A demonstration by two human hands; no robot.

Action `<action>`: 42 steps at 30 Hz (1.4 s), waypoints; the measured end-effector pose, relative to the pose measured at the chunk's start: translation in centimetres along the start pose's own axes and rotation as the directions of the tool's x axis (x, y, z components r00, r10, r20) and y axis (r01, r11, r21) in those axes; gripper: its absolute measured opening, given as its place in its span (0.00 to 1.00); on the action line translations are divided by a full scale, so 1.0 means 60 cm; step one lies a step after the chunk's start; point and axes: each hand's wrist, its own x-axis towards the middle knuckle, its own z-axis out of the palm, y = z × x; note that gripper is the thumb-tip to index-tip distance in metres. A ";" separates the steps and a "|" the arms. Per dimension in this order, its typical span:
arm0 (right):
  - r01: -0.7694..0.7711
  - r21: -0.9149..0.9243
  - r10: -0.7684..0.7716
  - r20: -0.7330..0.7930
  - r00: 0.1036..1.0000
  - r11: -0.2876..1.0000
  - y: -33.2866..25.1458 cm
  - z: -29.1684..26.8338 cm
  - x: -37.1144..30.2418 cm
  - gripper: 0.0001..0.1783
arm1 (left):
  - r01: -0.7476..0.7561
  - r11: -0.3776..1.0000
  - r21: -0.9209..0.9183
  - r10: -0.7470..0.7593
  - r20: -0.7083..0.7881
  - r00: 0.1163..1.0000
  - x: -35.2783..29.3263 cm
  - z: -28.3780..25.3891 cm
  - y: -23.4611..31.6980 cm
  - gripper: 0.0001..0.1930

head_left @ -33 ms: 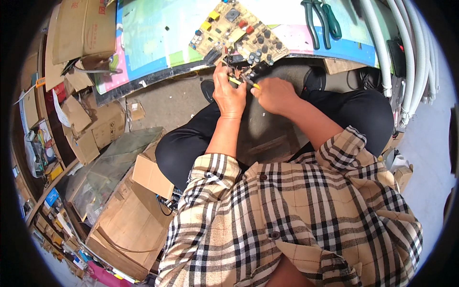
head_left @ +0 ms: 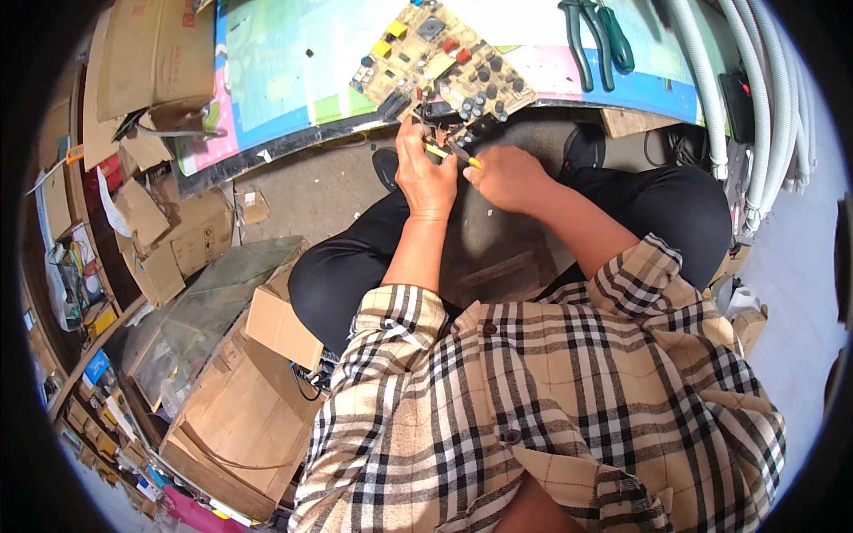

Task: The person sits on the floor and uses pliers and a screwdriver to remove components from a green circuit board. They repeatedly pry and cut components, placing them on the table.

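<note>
A tan circuit board crowded with components lies tilted on the table, its near corner reaching past the front edge. My left hand is closed at that corner, with fingertips against the board's edge. A yellow strip shows between its thumb and fingers. My right hand is closed round a yellow-handled hand tool, whose tip is among dark parts and reddish wires below the board. The tool's kind is hard to make out, since my fingers cover much of it.
Green-handled pliers and a green screwdriver lie on the colourful table top. White corrugated hoses hang at the right. Cardboard boxes stand left, and a wooden box is beside my left knee.
</note>
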 end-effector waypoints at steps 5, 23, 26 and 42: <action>-0.047 0.098 0.030 0.170 0.985 0.994 0.010 0.002 0.014 0.23 | -0.014 1.000 0.011 0.015 -0.011 1.000 -0.010 0.003 -0.002 0.30; -0.167 0.197 0.109 0.275 0.955 0.966 0.012 -0.002 0.043 0.20 | -0.028 1.000 0.000 0.028 -0.017 0.999 -0.020 0.009 -0.006 0.28; -0.202 0.171 0.146 0.293 0.945 0.964 0.011 -0.004 0.042 0.17 | -0.035 0.999 0.021 0.035 -0.012 0.999 -0.020 0.008 -0.004 0.28; -0.358 0.489 0.157 0.404 0.901 0.795 0.018 -0.006 0.055 0.18 | -0.101 0.994 0.040 0.101 0.015 0.995 -0.023 0.005 -0.005 0.28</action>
